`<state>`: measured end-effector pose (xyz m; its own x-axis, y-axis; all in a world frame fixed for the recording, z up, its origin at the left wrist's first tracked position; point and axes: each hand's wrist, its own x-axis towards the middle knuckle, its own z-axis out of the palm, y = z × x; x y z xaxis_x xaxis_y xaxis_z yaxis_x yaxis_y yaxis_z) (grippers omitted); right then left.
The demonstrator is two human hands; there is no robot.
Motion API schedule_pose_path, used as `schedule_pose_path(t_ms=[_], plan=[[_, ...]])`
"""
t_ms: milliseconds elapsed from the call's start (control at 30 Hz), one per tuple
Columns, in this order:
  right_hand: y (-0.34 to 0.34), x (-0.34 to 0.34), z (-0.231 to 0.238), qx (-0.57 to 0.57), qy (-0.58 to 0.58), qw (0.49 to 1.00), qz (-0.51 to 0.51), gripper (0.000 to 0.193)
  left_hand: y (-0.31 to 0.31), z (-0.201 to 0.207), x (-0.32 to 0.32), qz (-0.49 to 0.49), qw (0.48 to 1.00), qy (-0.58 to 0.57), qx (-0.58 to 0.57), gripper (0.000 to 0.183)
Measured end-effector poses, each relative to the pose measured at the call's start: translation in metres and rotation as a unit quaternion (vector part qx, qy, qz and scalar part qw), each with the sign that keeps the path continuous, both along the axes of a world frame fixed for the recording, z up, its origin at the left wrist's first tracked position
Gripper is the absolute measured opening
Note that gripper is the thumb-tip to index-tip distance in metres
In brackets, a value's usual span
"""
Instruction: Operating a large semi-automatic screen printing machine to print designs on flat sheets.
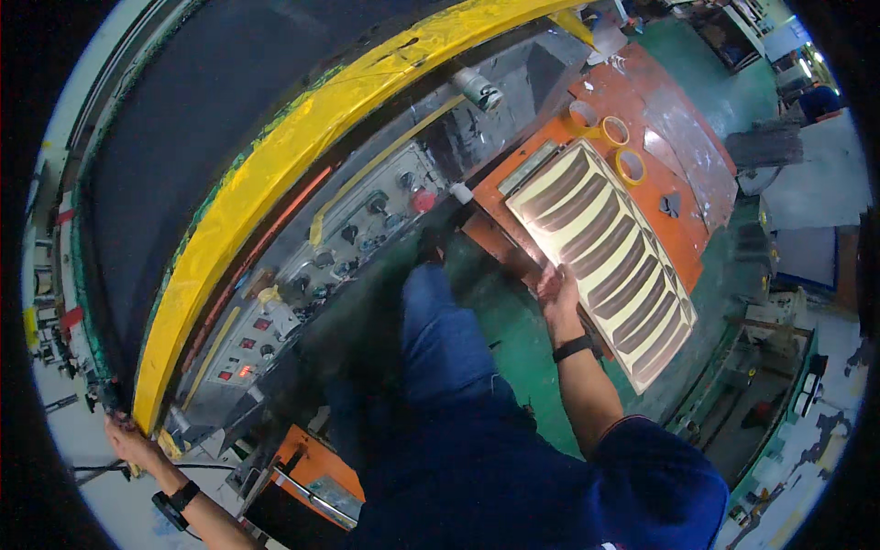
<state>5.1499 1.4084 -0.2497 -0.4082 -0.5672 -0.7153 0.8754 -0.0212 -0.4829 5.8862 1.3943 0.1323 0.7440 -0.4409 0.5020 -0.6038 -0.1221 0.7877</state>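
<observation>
My right hand [561, 301] is at the left edge of a pale cream sheet [587, 215] printed with brown curved stripes. Its fingers are closed on that edge, and the sheet lies slanted on an orange table [674, 174]. At the far lower left, my left hand [133, 443] is closed round the near corner of a large printing screen frame [266, 174], beside a dark fitting. Yellow tape covers this side of the frame, which surrounds a dark mesh [220, 101]. What exactly the left fingers grip is partly hidden.
Below the frame runs a grey control panel [321, 261] with knobs, switches and a red button [423, 200]. Several yellow tape rolls [631, 166] stand beside the sheet. An orange cabinet [316, 477] is at the lower left. Green floor [545, 385] shows between the machine and table.
</observation>
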Motion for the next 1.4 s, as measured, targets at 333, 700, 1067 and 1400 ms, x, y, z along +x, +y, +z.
schedule_pose_path(t_ms=[333, 700, 1067, 1400], plan=[[-0.009, 0.001, -0.014, -0.007, -0.006, 0.995, -0.097, 0.027, 0.003, -0.002, -0.005, -0.021, 0.999, -0.033, 0.000, 0.027], [0.034, 0.001, 0.021, 0.060, -0.023, 0.995, 0.077, 0.033, 0.012, -0.006, 0.012, -0.026, 0.991, -0.129, 0.040, 0.027], [0.042, -0.042, -0.001, -0.056, 0.002, 0.978, 0.202, 0.035, 0.005, -0.005, -0.009, -0.049, 0.998, -0.045, -0.014, 0.022], [0.028, -0.008, -0.019, 0.022, 0.021, 0.999, -0.015, 0.035, 0.000, -0.006, -0.005, -0.054, 0.998, 0.014, -0.039, 0.021]])
